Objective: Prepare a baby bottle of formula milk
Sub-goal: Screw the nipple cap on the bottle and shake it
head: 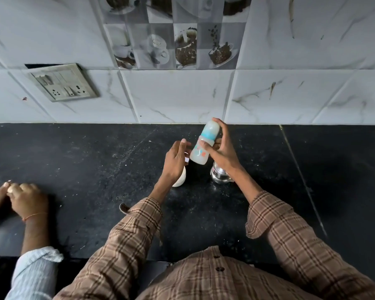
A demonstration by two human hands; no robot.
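Evidently the step in hand is the mixing: the baby bottle (204,144) is capped, milky white inside, and held off the black counter (95,169), tilted with its cap toward one o'clock. The right hand (220,148) wraps it around the blue collar, thumb across the front and forefinger stretched up over the clear cap. The left hand (175,159) is loosely open at the bottle's nine o'clock, fingertips just beside its lower body; whether they touch it I cannot tell. Below, a white cup (180,178) sits at seven o'clock of the bottle and a small steel vessel (219,176) at five o'clock, both on the counter.

To do this well, I judge the forefinger should keep pressing the cap down while the wrist shakes or swirls, with the left hand cupping the base, until no clumps cling to the wall. Another person's hands (24,198) rest far off at the frame's eight o'clock.
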